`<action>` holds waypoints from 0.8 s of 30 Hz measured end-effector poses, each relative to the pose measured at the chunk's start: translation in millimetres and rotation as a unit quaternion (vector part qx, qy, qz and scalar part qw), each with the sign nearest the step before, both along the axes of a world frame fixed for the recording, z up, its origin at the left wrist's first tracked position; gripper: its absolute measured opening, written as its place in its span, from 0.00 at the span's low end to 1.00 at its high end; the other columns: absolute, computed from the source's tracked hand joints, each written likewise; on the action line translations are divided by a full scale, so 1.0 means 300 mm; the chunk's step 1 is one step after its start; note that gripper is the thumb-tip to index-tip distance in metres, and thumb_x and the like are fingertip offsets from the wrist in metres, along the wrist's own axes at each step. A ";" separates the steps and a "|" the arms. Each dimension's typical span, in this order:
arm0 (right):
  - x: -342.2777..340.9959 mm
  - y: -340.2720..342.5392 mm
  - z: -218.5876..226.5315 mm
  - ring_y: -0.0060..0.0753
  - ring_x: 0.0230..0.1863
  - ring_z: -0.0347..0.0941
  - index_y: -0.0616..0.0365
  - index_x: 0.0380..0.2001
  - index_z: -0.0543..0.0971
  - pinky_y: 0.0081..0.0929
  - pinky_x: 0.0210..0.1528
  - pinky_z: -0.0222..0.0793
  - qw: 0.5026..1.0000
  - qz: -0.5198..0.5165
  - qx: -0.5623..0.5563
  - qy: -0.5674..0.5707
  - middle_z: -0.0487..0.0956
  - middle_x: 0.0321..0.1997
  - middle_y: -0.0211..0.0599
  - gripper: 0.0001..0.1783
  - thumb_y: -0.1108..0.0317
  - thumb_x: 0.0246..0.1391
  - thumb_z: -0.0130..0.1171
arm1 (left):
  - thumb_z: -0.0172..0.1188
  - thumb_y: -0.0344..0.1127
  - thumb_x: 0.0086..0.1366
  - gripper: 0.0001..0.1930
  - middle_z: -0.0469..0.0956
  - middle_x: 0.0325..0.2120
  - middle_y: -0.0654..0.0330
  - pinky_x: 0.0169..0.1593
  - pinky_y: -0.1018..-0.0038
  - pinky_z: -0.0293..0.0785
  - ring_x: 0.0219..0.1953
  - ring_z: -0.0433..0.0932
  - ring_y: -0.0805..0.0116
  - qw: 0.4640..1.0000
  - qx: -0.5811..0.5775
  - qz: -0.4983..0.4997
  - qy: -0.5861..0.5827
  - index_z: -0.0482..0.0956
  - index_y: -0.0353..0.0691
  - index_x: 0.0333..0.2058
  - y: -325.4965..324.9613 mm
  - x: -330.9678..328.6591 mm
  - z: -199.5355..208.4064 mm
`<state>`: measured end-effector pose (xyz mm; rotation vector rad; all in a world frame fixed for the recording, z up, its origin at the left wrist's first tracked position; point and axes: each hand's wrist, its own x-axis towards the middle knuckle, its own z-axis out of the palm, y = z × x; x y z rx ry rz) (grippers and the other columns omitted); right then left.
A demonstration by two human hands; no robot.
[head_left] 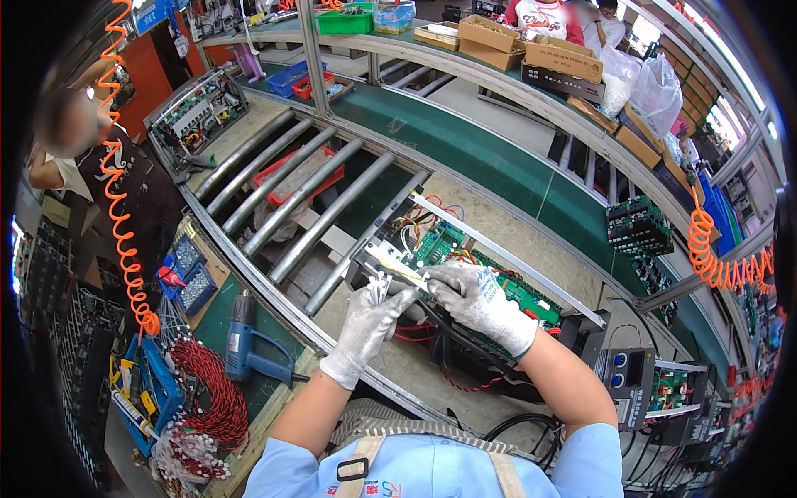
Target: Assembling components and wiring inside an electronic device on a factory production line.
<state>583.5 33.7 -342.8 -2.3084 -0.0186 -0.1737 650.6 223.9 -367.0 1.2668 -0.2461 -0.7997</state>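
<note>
In front of me is an opened equipment chassis with a green circuit board (pixel 531 300), a white metal edge strip (pixel 515 259) and coloured wires (pixel 408 232). Both my hands wear grey-white gloves and meet over its near left part. My left hand (pixel 365 325) is closed around a bunch of thin white strips (pixel 378 287) whose ends stick up; their exact kind is unclear. My right hand (pixel 483 304) pinches at the fingertips beside a pale, elongated piece (pixel 393 259) with a yellowish line. What those fingers grip is too small to tell. Black cables (pixel 444 325) run below the hands.
A blue heat gun (pixel 249 342) lies on the green bench at left, near red-black wire bundles (pixel 207 390), a blue tool tray (pixel 154 390) and screw bins (pixel 195 278). Metal rollers (pixel 320 203) lie beyond. At right stands a grey unit with knobs (pixel 627 373). Another person (pixel 124 166) stands far left.
</note>
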 end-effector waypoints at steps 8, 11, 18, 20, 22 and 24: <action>0.009 0.004 0.012 0.46 0.44 0.78 0.60 0.47 0.79 0.33 0.49 0.73 1.000 0.005 -0.006 0.004 0.81 0.44 0.48 0.16 0.65 0.58 0.53 | 0.62 0.38 0.64 0.08 0.78 0.21 0.65 0.17 0.85 0.49 0.14 0.57 0.87 0.997 0.061 0.039 -0.017 0.78 0.40 0.36 0.002 -0.046 0.033; 0.008 0.010 0.015 0.47 0.43 0.78 0.59 0.46 0.79 0.34 0.47 0.73 1.000 -0.001 -0.011 0.003 0.81 0.43 0.48 0.16 0.65 0.58 0.53 | 0.62 0.38 0.64 0.08 0.78 0.21 0.65 0.17 0.85 0.49 0.13 0.57 0.87 0.997 0.060 0.043 -0.018 0.78 0.40 0.36 -0.010 -0.045 0.027; -0.002 0.020 0.036 0.49 0.41 0.78 0.58 0.45 0.80 0.36 0.45 0.73 0.996 0.014 -0.083 0.019 0.80 0.39 0.48 0.15 0.65 0.58 0.54 | 0.62 0.37 0.63 0.08 0.78 0.18 0.64 0.16 0.85 0.50 0.12 0.58 0.87 0.997 0.008 0.065 -0.032 0.80 0.38 0.34 -0.048 -0.025 0.030; 0.006 0.009 0.014 0.48 0.41 0.78 0.59 0.45 0.80 0.35 0.45 0.73 0.999 0.012 -0.044 0.010 0.80 0.41 0.48 0.15 0.65 0.58 0.54 | 0.62 0.37 0.63 0.08 0.78 0.18 0.64 0.16 0.85 0.50 0.12 0.58 0.87 0.997 0.020 0.068 -0.034 0.80 0.38 0.33 -0.031 -0.027 0.029; 0.009 0.004 0.003 0.48 0.42 0.78 0.59 0.45 0.80 0.35 0.46 0.73 1.000 0.003 -0.019 0.015 0.80 0.41 0.48 0.15 0.64 0.58 0.54 | 0.62 0.37 0.63 0.09 0.78 0.18 0.62 0.16 0.85 0.50 0.12 0.58 0.87 0.997 0.026 0.070 -0.013 0.80 0.37 0.33 -0.008 -0.040 0.041; 0.008 0.005 -0.003 0.48 0.42 0.78 0.60 0.45 0.79 0.34 0.46 0.73 1.000 -0.004 0.012 0.021 0.80 0.41 0.49 0.15 0.64 0.59 0.54 | 0.62 0.38 0.63 0.09 0.78 0.18 0.63 0.17 0.86 0.49 0.12 0.57 0.87 0.997 0.041 0.058 -0.004 0.79 0.38 0.34 0.003 -0.042 0.023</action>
